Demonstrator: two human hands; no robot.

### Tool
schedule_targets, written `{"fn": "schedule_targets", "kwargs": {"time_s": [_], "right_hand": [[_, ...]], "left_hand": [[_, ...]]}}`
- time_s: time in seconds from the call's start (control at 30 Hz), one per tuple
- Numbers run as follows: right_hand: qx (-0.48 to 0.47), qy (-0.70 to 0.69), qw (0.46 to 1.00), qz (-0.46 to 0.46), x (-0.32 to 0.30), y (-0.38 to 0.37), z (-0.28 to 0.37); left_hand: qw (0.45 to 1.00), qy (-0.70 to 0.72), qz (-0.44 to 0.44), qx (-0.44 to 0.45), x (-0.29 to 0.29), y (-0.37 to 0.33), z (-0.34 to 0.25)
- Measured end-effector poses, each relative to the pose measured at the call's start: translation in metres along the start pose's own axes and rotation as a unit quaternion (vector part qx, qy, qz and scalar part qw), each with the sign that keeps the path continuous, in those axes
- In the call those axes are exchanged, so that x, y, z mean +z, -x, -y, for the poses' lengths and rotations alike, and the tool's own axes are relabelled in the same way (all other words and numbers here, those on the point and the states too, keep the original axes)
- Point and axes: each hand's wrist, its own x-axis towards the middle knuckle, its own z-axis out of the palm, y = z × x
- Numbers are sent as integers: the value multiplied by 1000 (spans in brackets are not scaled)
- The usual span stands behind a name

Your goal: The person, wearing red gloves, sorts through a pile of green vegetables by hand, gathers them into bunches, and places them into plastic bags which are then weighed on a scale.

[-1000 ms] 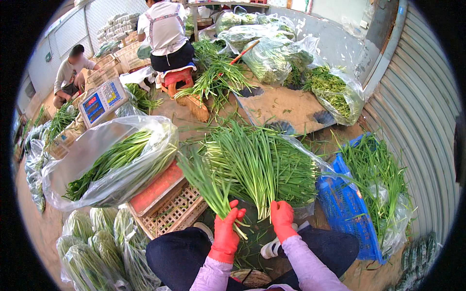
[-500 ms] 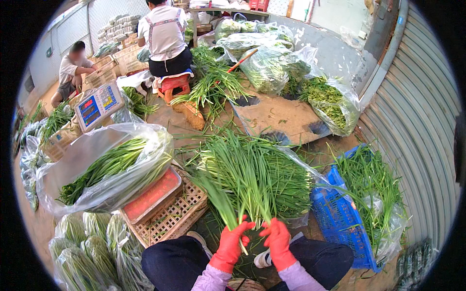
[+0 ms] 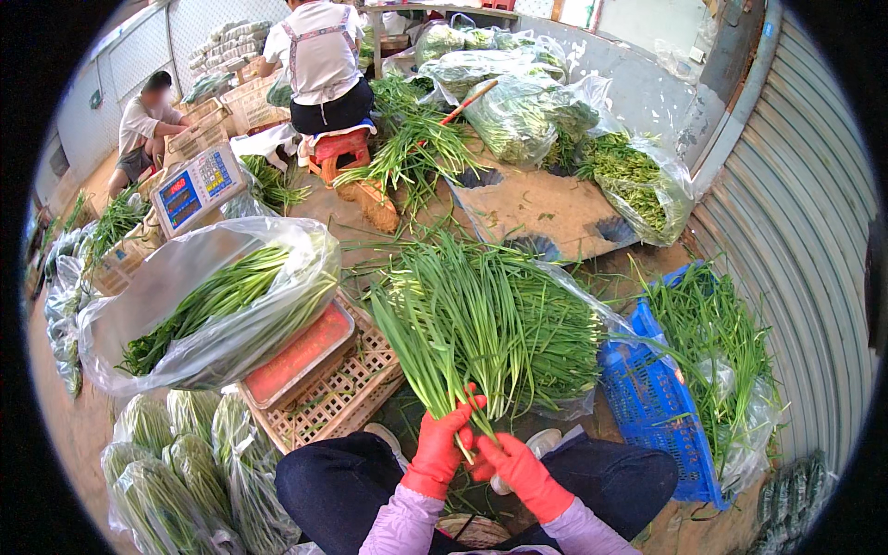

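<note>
Red gloves cover both of my hands. My left hand (image 3: 442,448) is closed around the lower stalks of a small bunch of garlic chives (image 3: 416,365), whose leaves fan up and away to the left. Close beside it, my right hand (image 3: 524,472) pinches the ends of a few chive stalks; its fingertips are partly blurred. Just beyond both hands lies a large pile of garlic chives (image 3: 546,324) on clear plastic. To its left, an open plastic bag of chives (image 3: 222,301) rests on the red pan of a scale (image 3: 301,356).
A blue crate (image 3: 652,416) with loose chives stands at my right. Bagged bundles (image 3: 171,472) sit front left, beside a beige crate (image 3: 324,407). Farther off are a scale display (image 3: 196,190), a cardboard sheet (image 3: 546,213), filled bags (image 3: 527,116), and two seated people.
My right hand has moved left and slightly down, bringing its chive stalks against the left hand's bunch. The whole view has shifted slightly.
</note>
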Motion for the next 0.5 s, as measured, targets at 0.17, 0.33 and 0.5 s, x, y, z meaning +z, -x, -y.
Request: {"fn": "schedule_targets", "kwargs": {"time_s": [0.17,0.33,0.5], "right_hand": [[-18,173,979,-107,12,-3,22],[-122,467,876,10,-12,-35,-8],[-132,83,985,-71,-9,-47,11]], "left_hand": [[997,55,3,53,7,6,10],[997,6,-78,-15,-5,1,20],[997,-66,-28,1,-12,2,31]]}}
